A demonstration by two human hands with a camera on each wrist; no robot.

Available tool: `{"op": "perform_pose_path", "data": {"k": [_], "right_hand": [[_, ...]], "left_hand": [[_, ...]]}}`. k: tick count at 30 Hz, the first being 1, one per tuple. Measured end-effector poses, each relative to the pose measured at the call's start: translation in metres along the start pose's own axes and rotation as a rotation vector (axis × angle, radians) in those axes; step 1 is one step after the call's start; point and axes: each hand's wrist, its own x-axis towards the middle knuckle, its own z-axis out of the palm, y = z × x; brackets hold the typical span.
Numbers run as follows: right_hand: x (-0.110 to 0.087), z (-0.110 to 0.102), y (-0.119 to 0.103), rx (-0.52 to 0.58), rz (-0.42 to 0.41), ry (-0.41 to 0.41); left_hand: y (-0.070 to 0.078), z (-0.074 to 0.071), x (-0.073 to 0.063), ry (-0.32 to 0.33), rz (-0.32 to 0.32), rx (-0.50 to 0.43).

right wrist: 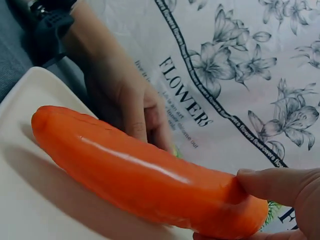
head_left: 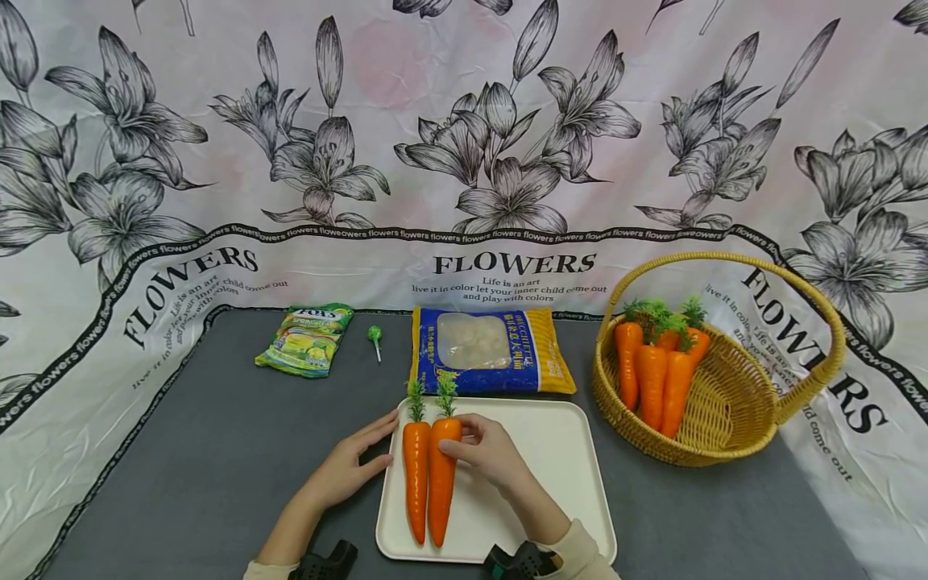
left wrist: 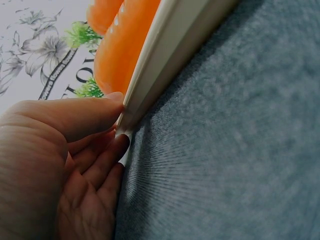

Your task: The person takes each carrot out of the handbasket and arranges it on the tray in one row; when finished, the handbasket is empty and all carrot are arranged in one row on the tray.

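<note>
Two orange toy carrots with green tops lie side by side on a cream tray point(head_left: 536, 483). My right hand point(head_left: 496, 451) pinches the right-hand carrot point(head_left: 444, 475) near its leafy end, thumb on one side and fingers on the other. In the right wrist view that carrot point(right wrist: 135, 170) spans the frame, its tip over the tray. Beside it is the left-hand carrot point(head_left: 416, 475). My left hand point(head_left: 348, 467) rests against the tray's left side, fingers extended. The left wrist view has its thumb point(left wrist: 95, 115) right at the tray rim point(left wrist: 165, 55).
To the right, a wicker basket point(head_left: 725, 403) holds several more carrots point(head_left: 652, 374). Behind the tray lies a blue and yellow pasta bag point(head_left: 482, 354). A green lollipop point(head_left: 374, 334) and a green candy bag point(head_left: 308, 340) are at the back left. Flower-printed cloth point(head_left: 507, 266) hangs behind.
</note>
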Motion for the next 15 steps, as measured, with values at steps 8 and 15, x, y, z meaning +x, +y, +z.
{"op": "perform_pose_path", "data": {"k": [8,15], "right_hand": [[0.002,0.005,0.011,-0.107,0.006,0.025],[0.001,0.010,0.013,-0.187,0.021,0.037]], "left_hand": [[-0.002,0.001,0.000,0.005,0.003,0.001],[-0.003,0.001,0.001,-0.005,0.000,-0.014]]}}
